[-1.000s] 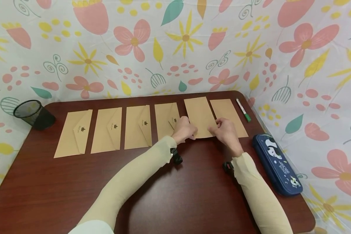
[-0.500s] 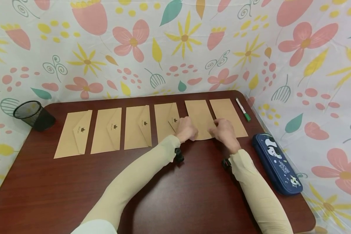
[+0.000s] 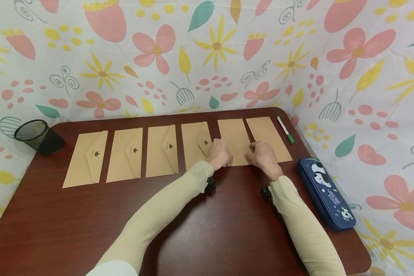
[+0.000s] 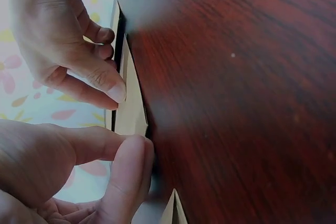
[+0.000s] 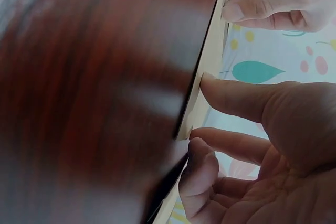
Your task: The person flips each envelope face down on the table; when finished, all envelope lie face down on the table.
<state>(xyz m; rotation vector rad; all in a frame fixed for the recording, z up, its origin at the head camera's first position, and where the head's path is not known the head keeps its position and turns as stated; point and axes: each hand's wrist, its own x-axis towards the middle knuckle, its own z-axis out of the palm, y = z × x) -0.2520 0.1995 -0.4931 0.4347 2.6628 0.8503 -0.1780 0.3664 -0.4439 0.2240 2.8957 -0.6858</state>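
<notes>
Several brown paper envelopes lie side by side in a row. My left hand [image 3: 219, 153] is at the near left corner of the fifth envelope [image 3: 235, 134]; in the left wrist view its thumb and forefinger pinch the corner of this envelope [image 4: 134, 100]. At the near right corner, my right hand [image 3: 264, 155] holds the same envelope. In the right wrist view the thumb of the right hand [image 5: 310, 135] is on the near edge and a fingertip meets the corner, with a gap between them. The sixth envelope [image 3: 269, 134] lies just right of it.
A black mesh pen cup [image 3: 41, 137] stands at the table's back left. A marker with a green cap [image 3: 285, 130] lies right of the last envelope. Nearer the table's right edge is a blue pencil case [image 3: 326, 193]. A patterned curtain [image 3: 193, 57] hangs behind the dark wooden table [image 3: 207, 230].
The fifth envelope has slid slightly toward me and its near edge, bowed half a second ago, now lies flatter. Both hands have moved only a little with it.
</notes>
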